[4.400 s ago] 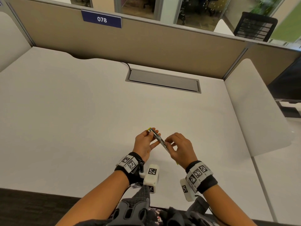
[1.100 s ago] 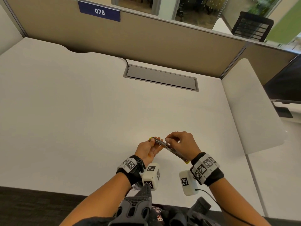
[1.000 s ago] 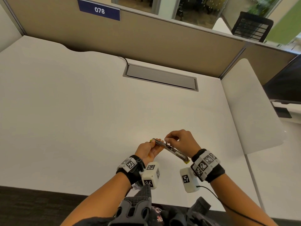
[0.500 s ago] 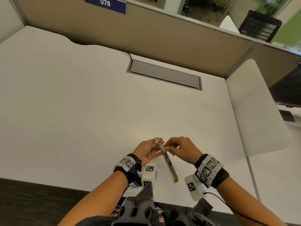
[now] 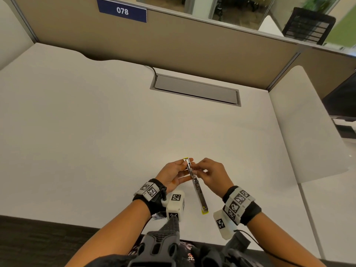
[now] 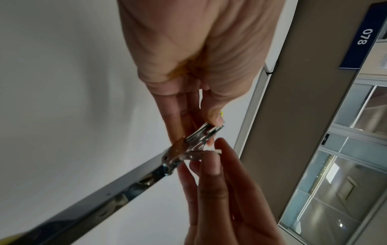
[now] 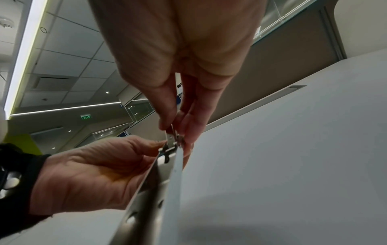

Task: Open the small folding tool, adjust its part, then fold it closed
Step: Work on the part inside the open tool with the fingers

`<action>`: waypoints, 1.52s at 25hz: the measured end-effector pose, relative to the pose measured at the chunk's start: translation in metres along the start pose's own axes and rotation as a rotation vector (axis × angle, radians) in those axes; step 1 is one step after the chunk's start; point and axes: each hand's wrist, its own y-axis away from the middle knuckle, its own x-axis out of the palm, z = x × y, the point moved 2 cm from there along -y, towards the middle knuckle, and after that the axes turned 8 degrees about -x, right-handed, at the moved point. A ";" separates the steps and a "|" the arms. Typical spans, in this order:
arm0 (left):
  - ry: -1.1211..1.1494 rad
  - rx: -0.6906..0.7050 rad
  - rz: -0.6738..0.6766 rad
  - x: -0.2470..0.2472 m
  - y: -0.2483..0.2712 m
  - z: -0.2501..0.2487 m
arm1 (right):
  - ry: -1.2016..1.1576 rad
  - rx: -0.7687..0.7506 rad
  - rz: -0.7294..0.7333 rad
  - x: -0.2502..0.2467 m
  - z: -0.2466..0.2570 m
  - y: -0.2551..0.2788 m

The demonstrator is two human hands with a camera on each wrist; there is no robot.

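Tool [image 5: 196, 185] unfolded, slim, silver, yellow-tipped

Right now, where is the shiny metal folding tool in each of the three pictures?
Head view: the folding tool is low in the middle, between both hands.
Left wrist view: the tool runs from bottom left up to the centre.
Right wrist view: the tool rises from bottom centre to the fingertips.
Shared landmark: the grey desk slot.

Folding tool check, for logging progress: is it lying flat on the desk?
No, the folding tool is held above the desk by the left hand and right hand.
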 end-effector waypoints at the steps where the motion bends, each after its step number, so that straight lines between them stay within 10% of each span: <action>1: -0.012 0.013 0.003 0.001 0.000 -0.001 | 0.016 0.007 -0.033 0.001 0.001 -0.002; 12: -0.109 0.073 -0.001 -0.002 0.002 -0.010 | -0.207 0.283 -0.145 0.012 -0.013 -0.016; 26: 0.193 0.168 -0.160 -0.012 -0.012 -0.026 | -0.328 0.411 0.059 0.014 -0.035 0.005; 38: -0.084 0.306 -0.230 0.000 -0.007 -0.024 | -0.721 0.308 -0.244 0.000 -0.014 -0.011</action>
